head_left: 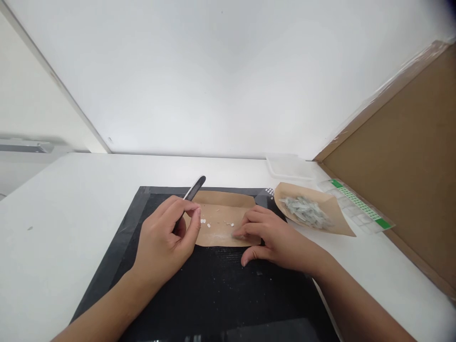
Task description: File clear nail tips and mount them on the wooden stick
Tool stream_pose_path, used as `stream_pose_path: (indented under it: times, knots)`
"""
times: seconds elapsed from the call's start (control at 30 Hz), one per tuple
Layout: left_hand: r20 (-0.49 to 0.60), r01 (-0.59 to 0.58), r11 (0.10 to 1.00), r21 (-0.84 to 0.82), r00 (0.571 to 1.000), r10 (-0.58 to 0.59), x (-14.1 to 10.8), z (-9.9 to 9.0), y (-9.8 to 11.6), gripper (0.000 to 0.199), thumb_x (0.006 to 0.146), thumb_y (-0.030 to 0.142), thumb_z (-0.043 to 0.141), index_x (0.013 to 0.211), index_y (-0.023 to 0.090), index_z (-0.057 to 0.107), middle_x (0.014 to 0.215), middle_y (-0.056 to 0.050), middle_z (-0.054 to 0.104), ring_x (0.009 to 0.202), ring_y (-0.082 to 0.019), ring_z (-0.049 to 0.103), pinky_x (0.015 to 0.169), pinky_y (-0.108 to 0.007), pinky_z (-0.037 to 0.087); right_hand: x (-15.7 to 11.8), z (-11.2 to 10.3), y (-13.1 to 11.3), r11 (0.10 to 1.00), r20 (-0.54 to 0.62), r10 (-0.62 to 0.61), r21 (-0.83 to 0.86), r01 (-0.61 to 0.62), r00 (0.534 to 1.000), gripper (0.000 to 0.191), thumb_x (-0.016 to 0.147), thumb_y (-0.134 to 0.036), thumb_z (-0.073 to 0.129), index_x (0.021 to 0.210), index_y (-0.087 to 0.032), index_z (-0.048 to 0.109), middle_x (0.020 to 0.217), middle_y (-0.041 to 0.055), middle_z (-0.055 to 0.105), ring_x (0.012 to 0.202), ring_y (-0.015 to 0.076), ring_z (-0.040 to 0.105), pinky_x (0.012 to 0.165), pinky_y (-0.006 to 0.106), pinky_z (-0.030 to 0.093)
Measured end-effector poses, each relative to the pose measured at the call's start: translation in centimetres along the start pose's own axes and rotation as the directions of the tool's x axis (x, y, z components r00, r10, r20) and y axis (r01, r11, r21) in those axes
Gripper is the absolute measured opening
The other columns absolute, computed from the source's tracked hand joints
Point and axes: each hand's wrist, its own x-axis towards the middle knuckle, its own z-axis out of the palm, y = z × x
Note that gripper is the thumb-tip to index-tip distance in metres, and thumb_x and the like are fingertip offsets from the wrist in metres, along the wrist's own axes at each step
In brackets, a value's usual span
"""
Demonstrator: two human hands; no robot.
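My left hand [166, 232] is closed round a slim black tool with a pale edge [195, 187], its upper end pointing up and right. The thumb and forefinger tips meet over the left end of a brown paper tray [221, 199]; anything tiny between them is too small to tell. Small white pieces [203, 221] lie scattered on the paper. My right hand [267, 235] rests at the paper's right end, thumb apart from the fingers, fingertips touching the paper. Whether it holds something small cannot be seen. The paper sits on a black mat [221, 294].
At the right, a second brown paper tray [340, 221] holds a pile of translucent pieces [306, 211]. Beyond it lie a clear plastic pack with a green label [359, 204] and a clear shallow tray [288, 167]. A cardboard panel [402, 166] stands along the right side.
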Motion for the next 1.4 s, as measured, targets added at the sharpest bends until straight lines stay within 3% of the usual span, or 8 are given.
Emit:
stream_pose_path:
  times: [0.17, 0.27, 0.37, 0.43, 0.73, 0.9, 1.07, 1.4]
  knots:
    - [0.004, -0.001, 1.000, 0.002, 1.000, 0.001, 0.0, 0.3, -0.2, 0.008, 0.098, 0.021, 0.062, 0.093, 0.020, 0.068, 0.083, 0.002, 0.064, 0.061, -0.009, 0.056, 0.061, -0.026, 0.045, -0.1, 0.1, 0.0, 0.999, 0.025, 0.018, 0.026, -0.019, 1.000, 0.026, 0.090, -0.044, 0.082, 0.105, -0.024, 0.078, 0.100, 0.0044, 0.067, 0.106, 0.0241, 0.059, 0.094, 0.037, 0.048]
    - [-0.001, -0.007, 1.000, -0.008, 1.000, 0.007, 0.0, 0.3, -0.2, 0.008, 0.098, 0.020, 0.062, 0.092, 0.020, 0.068, 0.083, 0.002, 0.064, 0.060, -0.009, 0.055, 0.060, -0.026, 0.044, -0.2, 0.3, 0.2, 1.000, 0.008, 0.010, 0.028, -0.010, 1.000, 0.015, 0.088, -0.022, 0.083, 0.100, -0.022, 0.074, 0.101, 0.0032, 0.068, 0.106, 0.0225, 0.058, 0.095, 0.036, 0.048]
    - [0.002, -0.007, 1.000, -0.008, 1.000, 0.007, -0.1, 0.2, -0.2, 0.007, 0.098, 0.020, 0.063, 0.093, 0.020, 0.068, 0.080, 0.002, 0.062, 0.058, -0.009, 0.053, 0.058, -0.026, 0.043, -0.2, 0.6, 0.4, 1.000, -0.026, -0.017, 0.018, 0.017, 1.000, 0.028, 0.079, 0.001, 0.075, 0.095, -0.021, 0.070, 0.099, 0.0013, 0.067, 0.104, 0.0207, 0.058, 0.094, 0.034, 0.047]
    - [0.004, -0.005, 1.000, -0.009, 1.000, 0.005, -0.1, 0.2, -0.2, 0.007, 0.098, 0.020, 0.063, 0.093, 0.020, 0.068, 0.080, 0.002, 0.062, 0.058, -0.009, 0.052, 0.058, -0.026, 0.043, -0.2, 0.7, 0.5, 1.000, -0.042, -0.016, 0.022, 0.016, 0.999, 0.031, 0.077, 0.004, 0.072, 0.093, -0.021, 0.067, 0.099, 0.0011, 0.067, 0.104, 0.0207, 0.058, 0.093, 0.034, 0.047]
    - [0.005, -0.009, 1.000, -0.010, 1.000, 0.009, -0.1, 0.3, -0.2, 0.009, 0.098, 0.022, 0.063, 0.093, 0.020, 0.069, 0.084, 0.001, 0.067, 0.061, -0.010, 0.057, 0.060, -0.026, 0.045, -0.1, 0.4, 0.2, 1.000, -0.082, 0.020, 0.004, -0.020, 0.996, 0.032, 0.076, 0.007, 0.069, 0.086, -0.021, 0.058, 0.090, -0.0017, 0.063, 0.092, 0.0178, 0.057, 0.082, 0.031, 0.043]
    - [0.001, -0.016, 1.000, -0.008, 1.000, 0.016, -0.1, 0.3, -0.2, 0.008, 0.098, 0.021, 0.063, 0.092, 0.020, 0.068, 0.084, 0.001, 0.068, 0.060, -0.009, 0.056, 0.059, -0.025, 0.045, -0.3, 0.0, 0.3, 0.998, -0.103, 0.048, 0.049, -0.043, 0.994, 0.024, 0.085, -0.017, 0.085, 0.085, -0.021, 0.061, 0.091, -0.0013, 0.064, 0.090, 0.0173, 0.058, 0.080, 0.029, 0.044]
    - [-0.001, -0.027, 1.000, -0.016, 1.000, 0.027, -0.1, 0.4, -0.2, 0.008, 0.098, 0.020, 0.063, 0.092, 0.019, 0.068, 0.084, 0.001, 0.067, 0.059, -0.009, 0.056, 0.059, -0.025, 0.045, -0.4, -0.3, 0.6, 0.986, -0.037, 0.089, 0.144, -0.083, 0.995, 0.027, 0.086, -0.036, 0.087, 0.087, -0.022, 0.063, 0.093, -0.0007, 0.062, 0.085, 0.0157, 0.058, 0.072, 0.026, 0.044]
    - [0.009, -0.045, 0.998, -0.039, 0.999, 0.046, -0.2, 0.4, 0.1, 0.009, 0.097, 0.015, 0.062, 0.092, 0.018, 0.068, 0.076, 0.004, 0.058, 0.055, -0.007, 0.053, 0.057, -0.025, 0.043, -0.7, -0.7, 0.6, 0.960, -0.002, 0.031, 0.278, -0.029, 1.000, 0.016, 0.095, -0.030, 0.074, 0.090, -0.021, 0.062, 0.094, 0.0006, 0.060, 0.079, 0.0130, 0.056, 0.070, 0.026, 0.048]
